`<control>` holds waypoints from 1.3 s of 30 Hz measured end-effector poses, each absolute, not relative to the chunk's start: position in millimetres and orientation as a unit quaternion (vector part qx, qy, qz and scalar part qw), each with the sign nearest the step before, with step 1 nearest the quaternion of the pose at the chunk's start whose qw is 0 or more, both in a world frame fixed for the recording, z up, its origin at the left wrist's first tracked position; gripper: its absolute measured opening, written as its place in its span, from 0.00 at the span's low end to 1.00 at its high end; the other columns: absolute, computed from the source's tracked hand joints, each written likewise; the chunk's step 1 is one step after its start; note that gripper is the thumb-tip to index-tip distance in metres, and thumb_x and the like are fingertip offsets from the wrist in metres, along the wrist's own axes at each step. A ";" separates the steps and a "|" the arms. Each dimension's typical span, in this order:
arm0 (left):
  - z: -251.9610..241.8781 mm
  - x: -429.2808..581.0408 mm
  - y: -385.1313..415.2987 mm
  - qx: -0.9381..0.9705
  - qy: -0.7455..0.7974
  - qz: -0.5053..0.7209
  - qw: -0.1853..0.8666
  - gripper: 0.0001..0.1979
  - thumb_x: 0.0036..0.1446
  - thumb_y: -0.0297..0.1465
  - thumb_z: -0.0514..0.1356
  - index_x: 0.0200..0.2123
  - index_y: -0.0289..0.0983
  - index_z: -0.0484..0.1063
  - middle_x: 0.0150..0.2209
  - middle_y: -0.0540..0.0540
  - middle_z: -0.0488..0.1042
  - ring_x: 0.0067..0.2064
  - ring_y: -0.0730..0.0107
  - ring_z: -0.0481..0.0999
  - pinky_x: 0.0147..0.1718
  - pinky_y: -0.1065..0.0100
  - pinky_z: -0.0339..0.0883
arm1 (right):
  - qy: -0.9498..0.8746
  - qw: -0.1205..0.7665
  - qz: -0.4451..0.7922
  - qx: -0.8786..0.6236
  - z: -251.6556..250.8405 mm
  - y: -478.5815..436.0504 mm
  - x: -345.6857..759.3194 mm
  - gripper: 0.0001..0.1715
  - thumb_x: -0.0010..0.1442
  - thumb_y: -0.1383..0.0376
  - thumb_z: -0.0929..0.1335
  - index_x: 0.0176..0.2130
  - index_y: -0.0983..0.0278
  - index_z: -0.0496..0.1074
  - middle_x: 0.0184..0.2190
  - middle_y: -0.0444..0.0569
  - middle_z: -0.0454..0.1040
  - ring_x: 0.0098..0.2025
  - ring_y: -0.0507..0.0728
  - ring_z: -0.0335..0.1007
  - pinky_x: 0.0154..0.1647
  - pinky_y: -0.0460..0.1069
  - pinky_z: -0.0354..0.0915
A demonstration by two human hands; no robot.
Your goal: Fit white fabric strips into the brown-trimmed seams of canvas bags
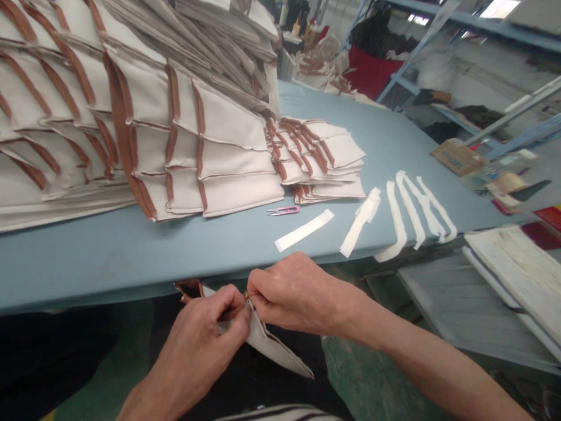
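- Head view, looking down past the table's near edge: both hands meet just below the blue table [131, 251], in front of the person's lap.
- Left hand [197, 345] is curled nearly closed, thumb and fingertips pinching the top edge of a cream fabric piece [272, 348].
- Right hand [298, 292] is closed in a pinch too, gripping the same edge right beside the left, so the two hands touch at that spot.
- There's a tiny metallic-looking bit where the fingers meet, too small to tell what it is.
- The fabric piece hangs down and to the right from the pinch, with a darker line along its lower edge. A brown end [189, 287] pokes up near the table edge, just left of the left hand.
- On the table there's a huge fanned pile of cream panels with brown trim [131, 117], and a smaller stack [319, 158] of the same stuff beside it on the right.
- Pink thread snips [284, 210] lie just in front of the piles.
- White strips [304, 230] are lined up along the near edge. One lies flat, while the ones further right are folded or looped over the edge.
- Blue metal shelving [504, 29] and a cardboard box [456, 156] sit off to the right.
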State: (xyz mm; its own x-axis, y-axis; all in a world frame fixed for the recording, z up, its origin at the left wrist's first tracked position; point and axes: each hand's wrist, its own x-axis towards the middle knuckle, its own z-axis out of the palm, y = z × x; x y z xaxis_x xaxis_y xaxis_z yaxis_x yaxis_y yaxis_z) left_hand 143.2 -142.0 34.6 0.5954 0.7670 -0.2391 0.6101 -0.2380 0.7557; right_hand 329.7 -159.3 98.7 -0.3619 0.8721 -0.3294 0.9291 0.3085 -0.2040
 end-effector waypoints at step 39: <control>30.1 103.4 -136.1 0.637 0.401 0.169 0.636 0.19 0.69 0.46 0.59 0.48 0.43 0.86 0.45 0.47 0.87 0.43 0.59 0.83 0.43 0.72 0.74 | 0.811 -0.202 0.072 0.544 78.9 -219.3 290.3 0.18 0.72 0.77 0.59 0.49 0.76 0.76 0.27 0.49 0.78 0.24 0.57 0.72 0.24 0.54 0.61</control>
